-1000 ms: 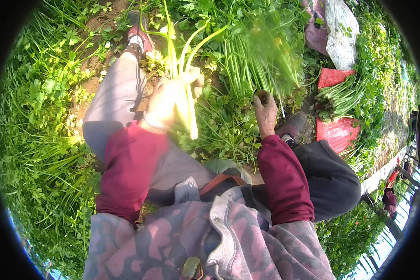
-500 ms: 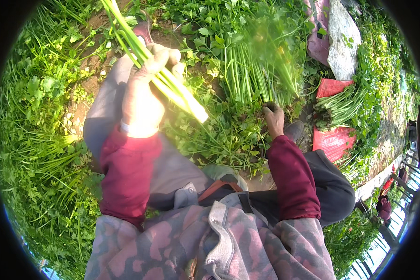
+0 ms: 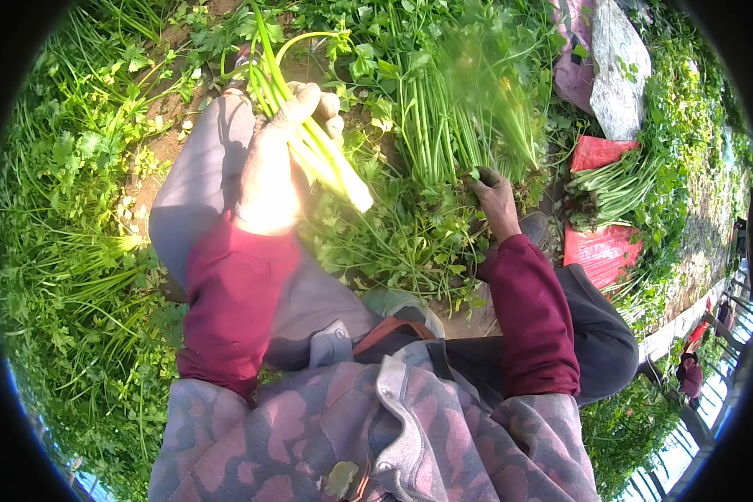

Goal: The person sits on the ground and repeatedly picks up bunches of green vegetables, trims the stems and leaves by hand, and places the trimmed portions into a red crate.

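My left hand [image 3: 289, 138] is closed around a bunch of celery [image 3: 339, 171], its pale root end toward me and its green stalks pointing away. One thin side stem curls off the bunch to the right. To the right, my right hand [image 3: 495, 201] is low by the base of a pile of celery [image 3: 439, 125] lying on the ground. Its thumb and fingers are pressed together near a small bit of leaf; what they grip, if anything, is too small to make out.
Celery plants [image 3: 75, 276] stand thickly on the left. Loose leafy stems [image 3: 385, 238] cover the ground between my legs. At the right, a tied-looking bundle of celery [image 3: 615, 188] lies across a red sheet [image 3: 598, 255], with a white sheet [image 3: 619, 71] beyond it.
My left hand has shifted slightly right, and the celery bunch has turned more upright, showing a curled side stem. My right hand has changed its angle slightly beside the pile's base.
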The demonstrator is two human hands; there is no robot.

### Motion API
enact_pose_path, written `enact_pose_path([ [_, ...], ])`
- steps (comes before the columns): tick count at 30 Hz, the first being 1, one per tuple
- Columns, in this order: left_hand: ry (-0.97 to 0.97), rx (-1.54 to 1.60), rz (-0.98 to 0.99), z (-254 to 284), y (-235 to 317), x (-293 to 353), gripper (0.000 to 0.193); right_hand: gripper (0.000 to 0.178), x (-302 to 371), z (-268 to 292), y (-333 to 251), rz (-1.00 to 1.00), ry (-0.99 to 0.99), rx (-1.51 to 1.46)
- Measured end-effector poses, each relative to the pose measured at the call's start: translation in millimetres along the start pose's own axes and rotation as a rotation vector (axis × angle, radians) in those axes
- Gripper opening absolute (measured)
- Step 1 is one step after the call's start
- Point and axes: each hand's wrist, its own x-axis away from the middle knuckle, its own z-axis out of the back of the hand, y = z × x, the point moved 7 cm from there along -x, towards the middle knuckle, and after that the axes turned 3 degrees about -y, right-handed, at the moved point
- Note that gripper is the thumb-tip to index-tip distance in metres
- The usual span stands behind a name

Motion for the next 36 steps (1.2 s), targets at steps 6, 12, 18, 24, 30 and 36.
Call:
enact_pose_path([
  [6, 0.126, -0.013, 0.090, 10, -5, 1, 0.023, 0.024, 27, 66, 31, -0.103, 0.312, 0.758],
  [12, 0.156, -0.216, 0.017, -1, -2, 5, 0.024, 0.024, 98, -73, 79, -0.074, -0.478, 0.730],
  [18, 0.152, -0.227, -0.069, 2, 2, 2, 0.024, 0.024, 122, -49, 111, -0.353, -0.283, 1.096],
  [24, 0.125, -0.148, 0.050, 9, -4, 4, 0.021, 0.046, 140, -22, 164, -0.554, -0.559, 1.157],
  [30, 0.148, -0.112, 0.071, 14, -9, 6, 0.020, 0.047, 135, -77, 135, -0.483, -0.681, 1.198],
  [36, 0.055, -0.049, 0.092, 15, -12, 3, 0.019, 0.033, 68, -46, -38, 0.166, 0.137, 0.857],
])
